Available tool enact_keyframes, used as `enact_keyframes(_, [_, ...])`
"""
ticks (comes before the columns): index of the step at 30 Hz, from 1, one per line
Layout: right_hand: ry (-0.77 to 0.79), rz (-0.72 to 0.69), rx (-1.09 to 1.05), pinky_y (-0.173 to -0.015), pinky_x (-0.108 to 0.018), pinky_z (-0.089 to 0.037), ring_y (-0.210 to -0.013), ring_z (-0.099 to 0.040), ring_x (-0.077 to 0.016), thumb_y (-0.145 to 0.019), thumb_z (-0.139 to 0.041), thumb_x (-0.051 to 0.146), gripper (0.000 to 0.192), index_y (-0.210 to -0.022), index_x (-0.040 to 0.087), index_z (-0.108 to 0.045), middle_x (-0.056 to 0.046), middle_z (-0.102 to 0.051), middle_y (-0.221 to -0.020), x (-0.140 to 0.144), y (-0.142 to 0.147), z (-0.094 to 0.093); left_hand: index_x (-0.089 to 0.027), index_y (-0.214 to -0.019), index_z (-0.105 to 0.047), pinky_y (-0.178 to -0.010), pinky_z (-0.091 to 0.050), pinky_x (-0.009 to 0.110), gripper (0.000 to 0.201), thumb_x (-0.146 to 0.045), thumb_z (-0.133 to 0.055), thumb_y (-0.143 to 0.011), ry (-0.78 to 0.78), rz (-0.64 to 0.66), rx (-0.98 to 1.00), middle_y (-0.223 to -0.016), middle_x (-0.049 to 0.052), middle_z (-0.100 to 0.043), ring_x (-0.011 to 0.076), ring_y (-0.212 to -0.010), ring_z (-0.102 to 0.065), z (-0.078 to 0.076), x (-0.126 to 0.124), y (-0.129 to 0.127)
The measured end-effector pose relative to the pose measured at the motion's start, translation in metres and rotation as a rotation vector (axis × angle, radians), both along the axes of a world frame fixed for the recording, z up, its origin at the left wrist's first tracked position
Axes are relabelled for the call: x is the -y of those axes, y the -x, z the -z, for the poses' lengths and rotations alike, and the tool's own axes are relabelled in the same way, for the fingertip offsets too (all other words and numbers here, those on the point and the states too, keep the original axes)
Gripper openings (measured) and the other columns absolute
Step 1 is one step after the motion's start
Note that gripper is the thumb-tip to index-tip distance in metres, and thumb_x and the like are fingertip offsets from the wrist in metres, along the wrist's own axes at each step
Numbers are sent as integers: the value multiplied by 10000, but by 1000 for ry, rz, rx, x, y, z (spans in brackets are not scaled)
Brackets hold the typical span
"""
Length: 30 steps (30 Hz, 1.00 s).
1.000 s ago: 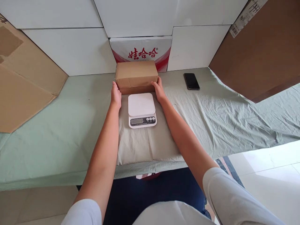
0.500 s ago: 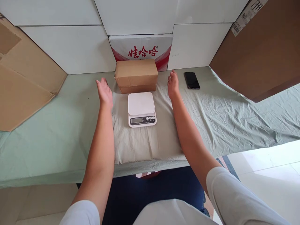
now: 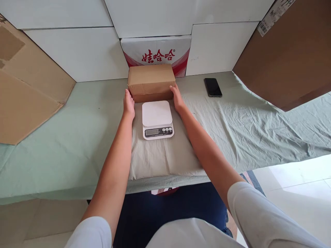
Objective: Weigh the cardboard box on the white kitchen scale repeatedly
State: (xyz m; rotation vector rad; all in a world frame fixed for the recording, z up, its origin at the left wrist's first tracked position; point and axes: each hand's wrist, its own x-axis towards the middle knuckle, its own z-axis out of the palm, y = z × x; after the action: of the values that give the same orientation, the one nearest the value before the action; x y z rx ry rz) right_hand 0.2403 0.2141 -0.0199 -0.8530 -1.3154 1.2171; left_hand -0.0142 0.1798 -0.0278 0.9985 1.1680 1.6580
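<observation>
A small brown cardboard box [image 3: 152, 84] rests on the cloth-covered table, between my two hands. At its lower left side, my left hand [image 3: 128, 103] presses in, the thumb up and the other fingers partly hidden along the side. My right hand [image 3: 177, 97] grips the box at its right front corner, with fingertips over the front face and the rest out of sight. Just in front of the box lies a white kitchen scale [image 3: 157, 115], its platform bare and its display [image 3: 152, 132] showing no readable digits. Neither hand touches the scale.
A black phone [image 3: 213, 87] lies to the right of the box. Behind stands a white and red carton [image 3: 155, 43] with Chinese characters, set among white panels [image 3: 74, 51]. Large cardboard pieces flank the table at left [image 3: 33, 89] and right [image 3: 289, 58]. Green cloth [image 3: 69, 155] covers the tabletop.
Both hands have come inward from either side of the cardboard box and now hold its two sides. The box and scale stay in place on the table.
</observation>
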Motion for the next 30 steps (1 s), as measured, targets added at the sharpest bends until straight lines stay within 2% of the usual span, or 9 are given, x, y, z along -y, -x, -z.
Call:
enact_keyframes(5, [-19,60,-10,-1547,-517,-248,-1801,-351,-279,-829,-583,871,984,-1638,323,-468,11,-491,-1865,16,6,-10,-243,-1485,-725,-1467,-294,442,928,-975,-486,-966,-10,-7,-9,-1752,152,-621,285,-1798,-351,-3,3,-3])
enact_keyframes(8, [-30,52,4,-1547,-491,-246,-1810,-335,-281,-845,-561,886,1011,-1659,301,-432,-32,-474,-1871,16,7,-10,-247,-1473,-726,-1461,-306,447,947,-995,-498,-940,-17,-7,-16,-1757,156,-614,291,-1800,-349,0,1,-1])
enact_keyframes(13, [-75,89,27,-1551,-483,-207,-1832,-271,-265,-816,-551,949,1120,-1705,307,-326,-40,-344,-1927,11,11,-10,-255,-1447,-739,-1459,-321,481,1071,-1088,-570,-795,-91,8,-27,-1782,158,-580,329,-1804,-338,5,-3,9])
enact_keyframes(17, [-159,85,87,-1554,-520,-182,-1847,-224,-269,-849,-500,990,1103,-1735,362,-309,-2,-324,-1927,17,11,-22,-277,-1437,-756,-1461,-316,488,1098,-1106,-631,-727,-153,10,-29,-1773,139,-591,336,-1794,-355,-4,3,12])
enact_keyframes(20, [-195,81,112,-1552,-545,-177,-1840,-226,-291,-882,-481,983,1049,-1729,381,-331,-2,-375,-1898,32,5,-34,-296,-1452,-761,-1454,-328,458,1072,-1097,-620,-753,-186,21,-62,-1756,112,-610,326,-1788,-370,-18,20,8])
enact_keyframes(23, [-185,63,113,-1549,-543,-192,-1822,-263,-317,-876,-510,974,1045,-1717,374,-348,-22,-424,-1873,59,-7,-42,-291,-1467,-759,-1446,-356,454,1111,-1110,-621,-730,-211,56,-111,-1734,121,-632,352,-1769,-409,-28,48,1])
enact_keyframes(26, [-155,40,115,-1549,-546,-202,-1817,-271,-328,-878,-561,943,1015,-1701,381,-369,-24,-439,-1869,93,-20,-43,-307,-1494,-746,-1436,-392,494,1087,-1100,-592,-768,-203,92,-129,-1721,115,-649,375,-1747,-447,-29,82,-3])
enact_keyframes(30, [-123,31,99,-1548,-563,-207,-1812,-274,-339,-890,-610,891,1009,-1716,370,-353,-31,-373,-1901,134,-28,-39,-327,-1559,-705,-1446,-368,547,1002,-1044,-530,-882,-218,136,-152,-1744,116,-623,379,-1766,-413,-23,120,-4])
